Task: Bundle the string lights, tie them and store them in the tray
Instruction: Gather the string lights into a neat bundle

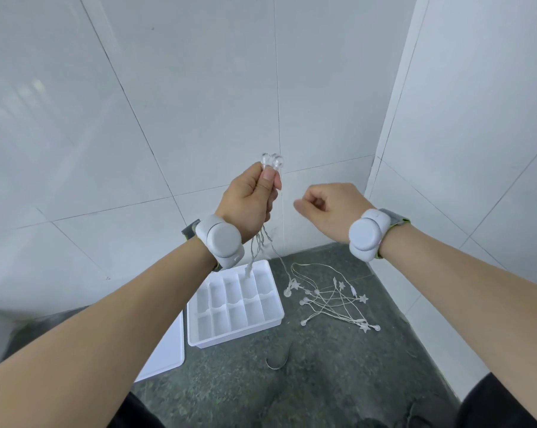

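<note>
My left hand (251, 197) is raised and pinches a few clear round bulbs (272, 161) of the string lights between thumb and fingers. Thin wire loops hang from that hand down over the white divided tray (279, 316) on the dark floor. The remaining string lights (332, 299), with small stars and round bulbs, lie tangled on the floor to the right of the tray. My right hand (329, 208) hovers to the right of the left hand at about the same height, fingers curled; whether it pinches the thin wire is unclear.
A flat white lid (168, 350) lies left of the tray, partly under my left forearm. A short dark tie (279, 361) lies on the floor in front of the tray. White tiled walls close in behind and at the right.
</note>
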`<state>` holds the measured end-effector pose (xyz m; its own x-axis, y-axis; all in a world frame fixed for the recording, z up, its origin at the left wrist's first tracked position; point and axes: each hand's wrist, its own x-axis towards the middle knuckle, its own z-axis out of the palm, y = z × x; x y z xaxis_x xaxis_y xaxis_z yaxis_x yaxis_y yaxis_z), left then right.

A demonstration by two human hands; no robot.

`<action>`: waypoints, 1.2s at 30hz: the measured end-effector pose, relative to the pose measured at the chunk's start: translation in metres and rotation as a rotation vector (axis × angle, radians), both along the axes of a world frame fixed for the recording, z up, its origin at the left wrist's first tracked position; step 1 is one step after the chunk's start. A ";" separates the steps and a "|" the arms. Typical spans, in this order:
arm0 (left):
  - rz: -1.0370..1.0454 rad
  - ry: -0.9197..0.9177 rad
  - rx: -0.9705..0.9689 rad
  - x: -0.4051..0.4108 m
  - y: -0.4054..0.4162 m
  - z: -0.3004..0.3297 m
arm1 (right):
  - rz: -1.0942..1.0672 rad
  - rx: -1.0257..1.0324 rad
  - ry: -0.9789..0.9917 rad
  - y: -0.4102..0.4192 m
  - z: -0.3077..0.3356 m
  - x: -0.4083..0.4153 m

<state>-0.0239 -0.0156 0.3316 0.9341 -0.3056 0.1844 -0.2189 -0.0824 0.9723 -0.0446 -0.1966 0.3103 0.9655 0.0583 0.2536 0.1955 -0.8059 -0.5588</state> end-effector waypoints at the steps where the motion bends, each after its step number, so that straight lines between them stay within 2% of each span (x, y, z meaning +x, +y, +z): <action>1: 0.002 -0.004 -0.017 0.000 0.001 0.003 | 0.017 -0.055 0.065 0.001 -0.008 0.000; 13: 0.032 -0.050 -0.122 -0.005 -0.002 0.026 | 0.082 -0.556 0.527 0.023 -0.073 0.007; 17: 0.021 -0.066 -0.158 -0.010 -0.007 0.033 | 0.094 -0.646 0.607 0.028 -0.090 0.007; 24: 0.031 -0.109 -0.150 -0.008 0.001 0.037 | 0.100 -0.610 0.622 0.028 -0.089 0.016; 31: 0.137 -0.130 -0.021 0.008 0.024 0.021 | 0.143 -0.521 0.472 0.018 -0.065 0.014; 36: 0.192 -0.126 0.095 0.015 0.033 0.009 | 0.164 -0.330 0.300 0.005 -0.026 0.005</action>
